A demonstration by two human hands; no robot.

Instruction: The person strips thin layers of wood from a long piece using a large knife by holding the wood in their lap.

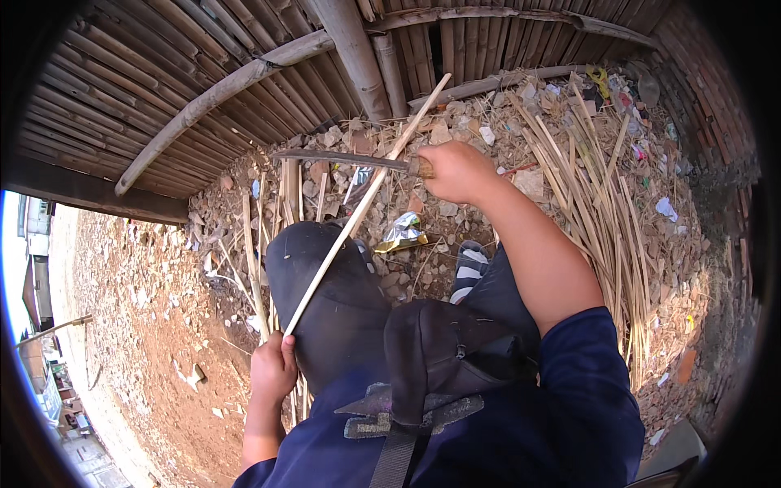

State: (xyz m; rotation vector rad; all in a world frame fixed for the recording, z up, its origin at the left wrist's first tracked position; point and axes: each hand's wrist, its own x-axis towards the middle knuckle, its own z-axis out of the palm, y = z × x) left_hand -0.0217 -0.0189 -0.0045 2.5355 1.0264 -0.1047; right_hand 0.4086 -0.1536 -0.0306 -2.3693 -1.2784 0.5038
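Note:
My left hand (273,370) is closed on the lower end of a long, pale bamboo strip (346,234), thumb laid along it. The strip slants up and to the right across my left thigh, its far end beyond my knee. In my right hand (460,172) is the wooden handle of a long knife (346,158), fingers wrapped round it. The dark, narrow blade points left and crosses the upper part of the strip; I cannot tell whether its edge touches or cuts in.
Many split bamboo strips (594,211) lie in a pile on the right. More bamboo pieces (250,252) lie by my left leg. Rubble, litter and a shiny wrapper (402,233) cover the ground. A bamboo wall (163,89) stands ahead, a brick wall (708,89) at right.

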